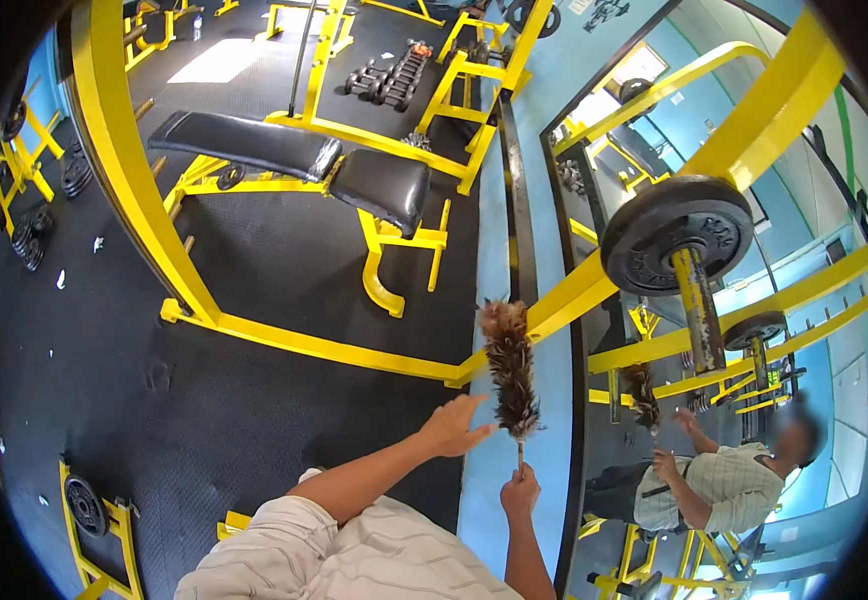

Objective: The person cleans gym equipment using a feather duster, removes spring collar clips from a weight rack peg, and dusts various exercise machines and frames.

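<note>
While in closed right hand (520, 492), feather duster (511, 375) plume-forward, lengthwise along wall (546, 240); left hand (453, 426) open, empty.

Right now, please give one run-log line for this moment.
right hand: grips duster handle | left hand: open beside feathers | feather tip: near yellow frame

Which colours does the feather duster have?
The feather duster is mottled dark brown with a lighter tan tip, best seen in the head view.

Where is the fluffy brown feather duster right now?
In the head view, the fluffy brown feather duster is just right of centre, its handle in the right hand, with the open left hand beside it and light blue wall behind.
</note>
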Action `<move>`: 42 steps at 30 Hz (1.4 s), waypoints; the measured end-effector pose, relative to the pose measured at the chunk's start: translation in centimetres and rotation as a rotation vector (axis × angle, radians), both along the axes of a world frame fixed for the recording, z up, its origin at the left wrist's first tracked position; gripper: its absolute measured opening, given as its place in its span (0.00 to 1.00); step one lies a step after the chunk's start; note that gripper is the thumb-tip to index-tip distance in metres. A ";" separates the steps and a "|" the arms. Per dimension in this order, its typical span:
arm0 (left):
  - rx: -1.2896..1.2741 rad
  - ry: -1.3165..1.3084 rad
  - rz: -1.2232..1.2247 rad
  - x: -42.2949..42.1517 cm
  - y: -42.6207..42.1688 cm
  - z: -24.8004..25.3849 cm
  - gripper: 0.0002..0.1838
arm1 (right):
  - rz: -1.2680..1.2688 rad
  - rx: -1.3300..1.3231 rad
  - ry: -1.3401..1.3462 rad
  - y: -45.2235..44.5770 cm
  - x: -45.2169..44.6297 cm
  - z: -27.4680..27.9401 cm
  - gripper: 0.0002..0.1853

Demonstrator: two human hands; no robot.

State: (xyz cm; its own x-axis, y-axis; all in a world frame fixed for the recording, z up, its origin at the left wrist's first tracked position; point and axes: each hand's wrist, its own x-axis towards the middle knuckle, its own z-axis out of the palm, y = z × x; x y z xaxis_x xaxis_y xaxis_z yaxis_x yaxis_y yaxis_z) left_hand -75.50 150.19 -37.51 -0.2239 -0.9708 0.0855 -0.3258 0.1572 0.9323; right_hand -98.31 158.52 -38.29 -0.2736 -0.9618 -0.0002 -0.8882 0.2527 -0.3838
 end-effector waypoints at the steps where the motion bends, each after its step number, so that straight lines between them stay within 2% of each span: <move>1: 0.026 -0.005 -0.086 -0.2 0.6 -0.7 0.34 | -0.060 0.003 0.004 0.1 0.3 0.6 0.16; 4: 0.100 0.010 -0.223 0.1 1.6 -1.3 0.34 | -0.122 -0.059 0.007 0.2 -1.6 1.0 0.15; 6: 0.139 0.045 -0.374 0.4 1.9 -1.3 0.33 | -0.082 0.317 0.267 0.3 -3.7 3.6 0.15; 8: 0.131 0.048 -0.382 -0.1 2.1 -2.3 0.33 | 0.026 0.375 0.490 0.8 -5.3 6.1 0.15; 10: 0.128 0.055 -0.372 -0.1 1.7 -3.0 0.33 | 0.052 0.224 0.478 1.0 -8.6 6.7 0.16; 14: 0.151 0.089 -0.402 -1.2 2.0 -3.2 0.33 | 0.097 0.309 0.577 0.0 -9.7 11.3 0.17; 17: 0.168 0.125 -0.391 -1.1 1.9 -3.3 0.32 | 0.109 0.299 0.606 -2.7 -7.2 13.7 0.13; 18: 0.189 0.131 -0.384 -0.9 2.1 -3.5 0.32 | 0.123 0.312 0.615 -3.0 -7.1 13.5 0.13; 20: 0.196 0.137 -0.345 -0.1 2.4 -4.4 0.32 | 0.333 0.247 0.584 -3.8 -7.2 12.2 0.10; 21: 0.185 0.130 -0.318 0.2 2.5 -4.8 0.32 | 0.345 0.255 0.588 -4.4 -6.5 11.7 0.10; 23: 0.215 0.119 -0.286 1.4 2.5 -5.6 0.33 | 0.220 0.495 0.599 -6.0 -4.3 10.7 0.10; 25: 0.241 0.100 -0.251 2.9 1.9 -6.1 0.34 | 0.220 0.408 0.514 -7.4 -3.7 8.2 0.10; 27: 0.327 0.092 -0.113 4.4 1.8 -6.3 0.33 | 0.217 0.347 0.415 -8.2 -2.8 5.0 0.10; 29: 0.356 0.083 -0.057 5.6 1.2 -6.7 0.33 | 0.162 0.241 0.089 -9.4 -1.8 1.3 0.10; 30: 0.383 0.083 -0.009 5.9 1.0 -7.4 0.33 | 0.214 0.302 0.110 -10.1 -2.3 -1.1 0.10; 31: 0.389 0.068 0.039 6.1 0.9 -8.4 0.33 | 0.215 0.393 -0.009 -11.1 -8.0 -8.7 0.10; 32: 0.416 0.076 0.046 6.3 1.0 -9.2 0.33 | 0.220 0.371 0.074 -11.1 -4.3 -8.0 0.09; 33: 0.441 0.076 0.117 6.8 1.2 -9.9 0.33 | 0.043 0.444 0.045 -11.7 -4.0 -10.6 0.08; 34: 0.466 0.069 0.194 7.4 1.3 -10.5 0.33 | 0.055 0.474 0.045 -11.5 -3.7 -13.0 0.08; 36: 0.526 0.047 0.229 8.3 1.9 -12.3 0.33 | -0.007 0.290 0.036 -10.9 -2.8 -18.5 0.07; 38: 0.702 0.129 0.373 9.0 2.7 -14.4 0.34 | 0.021 0.370 0.007 -10.8 -3.0 -24.7 0.09; 40: 0.792 0.147 0.381 9.8 3.2 -17.8 0.33 | -0.162 0.413 -0.034 -10.6 -2.8 -30.6 0.07; 41: 0.837 0.178 0.420 10.0 3.3 -19.7 0.33 | -0.419 0.456 -0.568 -11.2 -3.9 -34.8 0.07; 42: 0.888 0.178 0.410 10.0 3.6 -21.4 0.33 | -0.545 0.480 -0.710 -11.1 -2.5 -36.4 0.07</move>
